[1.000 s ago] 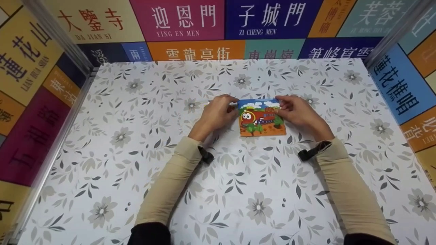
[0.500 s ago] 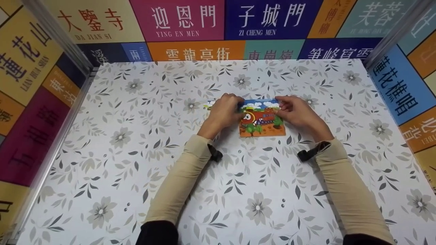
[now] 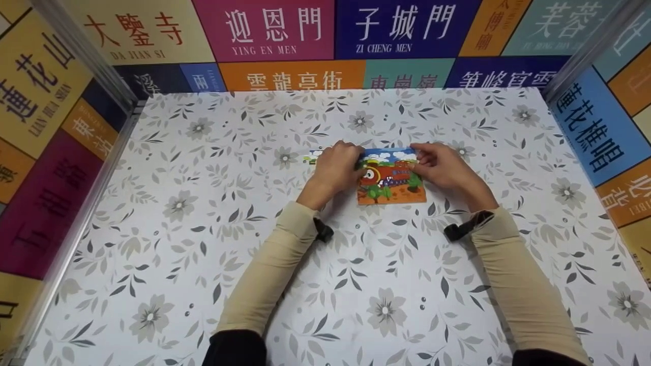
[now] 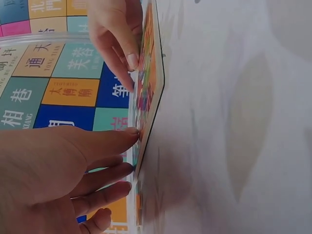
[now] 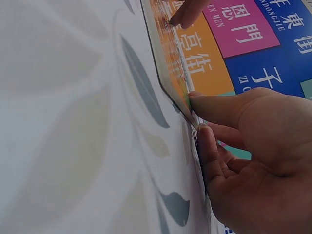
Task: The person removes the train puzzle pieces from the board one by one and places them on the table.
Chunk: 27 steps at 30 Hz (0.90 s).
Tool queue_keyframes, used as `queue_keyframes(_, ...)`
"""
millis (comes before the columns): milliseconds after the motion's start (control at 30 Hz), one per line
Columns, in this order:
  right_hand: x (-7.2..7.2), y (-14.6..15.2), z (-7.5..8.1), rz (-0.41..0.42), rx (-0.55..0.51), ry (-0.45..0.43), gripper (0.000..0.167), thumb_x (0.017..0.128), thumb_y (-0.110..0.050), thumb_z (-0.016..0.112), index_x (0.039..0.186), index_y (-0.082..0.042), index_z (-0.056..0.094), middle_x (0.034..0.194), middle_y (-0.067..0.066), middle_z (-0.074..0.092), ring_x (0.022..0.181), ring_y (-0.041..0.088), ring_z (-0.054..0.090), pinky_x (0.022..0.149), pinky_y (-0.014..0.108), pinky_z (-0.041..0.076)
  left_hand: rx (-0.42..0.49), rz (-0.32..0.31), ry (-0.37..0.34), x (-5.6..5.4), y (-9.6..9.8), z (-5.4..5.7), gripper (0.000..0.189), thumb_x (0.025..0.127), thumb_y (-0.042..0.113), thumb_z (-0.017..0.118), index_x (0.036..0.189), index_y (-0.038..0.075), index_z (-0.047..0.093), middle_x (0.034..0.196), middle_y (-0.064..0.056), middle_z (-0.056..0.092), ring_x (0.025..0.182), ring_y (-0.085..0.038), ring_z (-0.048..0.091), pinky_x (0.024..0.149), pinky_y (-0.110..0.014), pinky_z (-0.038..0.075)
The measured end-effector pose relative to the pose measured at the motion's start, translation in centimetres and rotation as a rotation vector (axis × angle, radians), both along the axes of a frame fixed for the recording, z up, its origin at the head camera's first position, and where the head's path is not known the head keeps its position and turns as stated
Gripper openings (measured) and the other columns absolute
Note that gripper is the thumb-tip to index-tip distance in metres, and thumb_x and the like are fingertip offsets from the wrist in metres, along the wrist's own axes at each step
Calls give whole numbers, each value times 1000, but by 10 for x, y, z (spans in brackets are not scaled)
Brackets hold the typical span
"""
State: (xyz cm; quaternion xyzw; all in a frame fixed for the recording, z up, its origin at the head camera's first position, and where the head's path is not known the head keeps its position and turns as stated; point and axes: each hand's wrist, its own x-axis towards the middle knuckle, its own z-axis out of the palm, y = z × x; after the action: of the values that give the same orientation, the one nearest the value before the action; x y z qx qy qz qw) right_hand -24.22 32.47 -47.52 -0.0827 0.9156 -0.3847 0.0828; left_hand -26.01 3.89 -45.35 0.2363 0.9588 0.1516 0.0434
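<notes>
A small, flat, square picture board (image 3: 390, 178) with a cartoon red train, blue sky and orange ground lies on the table in the head view. My left hand (image 3: 336, 168) holds its left edge; in the left wrist view the thumb (image 4: 129, 134) lies on the printed face and a finger touches the edge. The right hand (image 3: 442, 165) pinches the right edge near the upper corner, thumb (image 5: 197, 100) over the face and forefinger at the rim. Beside the left hand, a second colourful printed piece (image 3: 311, 156) shows partly; the hand hides the remainder.
A white table (image 3: 244, 284) with grey flowers and leaves lies under everything. Coloured panels (image 3: 285, 30) with Chinese characters stand along the back and both sides. A dark wrist strap (image 3: 465, 229) sits at each sleeve cuff.
The left hand has shifted slightly right, further over the board's left edge, uncovering more of the second printed piece. The right hand and the board have barely moved.
</notes>
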Motion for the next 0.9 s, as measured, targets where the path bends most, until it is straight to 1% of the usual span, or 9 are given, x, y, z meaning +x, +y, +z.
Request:
queue_keyframes(100, 0, -1, 0, -21, 0, -14, 58, 105, -19, 72, 159, -8, 54, 125, 19, 62, 109, 25, 62, 87, 15, 48, -13, -13, 8, 1, 1, 1, 40, 102, 35, 77, 136, 14, 74, 130, -7, 76, 120, -27, 69, 103, -49, 57)
queue_keyframes(167, 0, -1, 1, -30, 3, -23, 58, 105, -19, 72, 160, -9, 54, 125, 17, 62, 109, 24, 61, 88, 16, 48, -5, -26, 6, 2, 0, 1, 38, 102, 34, 77, 134, 13, 74, 129, -8, 76, 119, -28, 69, 102, -49, 57)
queue_keyframes(267, 0, -1, 1, -35, 4, -30, 58, 105, -19, 72, 160, -9, 54, 125, 17, 62, 110, 24, 61, 90, 18, 49, 37, -40, -14, 1, -1, 0, 38, 102, 32, 78, 135, 13, 74, 131, -9, 74, 122, -29, 68, 104, -49, 57)
queue_keyframes(467, 1, -2, 1, -32, 5, -33, 58, 106, -21, 71, 160, -11, 54, 126, 16, 61, 111, 25, 61, 94, 26, 49, 139, -74, -48, -3, -5, -4, 48, 100, 28, 80, 144, 12, 69, 142, -14, 66, 131, -32, 59, 114, -46, 50)
queue_keyframes(600, 1, -1, 1, -26, -1, -33, 57, 106, -19, 70, 161, -11, 53, 125, 16, 61, 110, 25, 61, 90, 21, 49, 161, -85, -46, -5, -6, -4, 59, 99, 31, 82, 152, 12, 62, 147, -16, 61, 135, -33, 55, 118, -46, 46)
queue_keyframes(733, 2, -1, 1, -22, -28, -41, 59, 106, -18, 70, 161, -9, 52, 128, 17, 60, 109, 23, 61, 87, 15, 48, 141, -72, -44, -6, -6, -5, 69, 99, 35, 82, 158, 12, 56, 151, -16, 56, 139, -33, 51, 120, -44, 43)
queue_keyframes(800, 2, -2, 1, -25, -38, -45, 59, 106, -18, 71, 161, -9, 52, 129, 17, 60, 109, 22, 61, 86, 13, 47, 136, -66, -47, -6, -7, -5, 69, 98, 36, 82, 158, 10, 57, 151, -15, 55, 139, -32, 50, 120, -43, 43)
queue_keyframes(900, 3, -2, 2, -31, -40, -50, 60, 106, -19, 71, 161, -9, 51, 128, 16, 60, 109, 21, 60, 86, 13, 48, 153, -56, -56, -7, -8, -6, 65, 97, 35, 84, 153, 9, 61, 148, -14, 56, 137, -30, 49, 119, -43, 43)
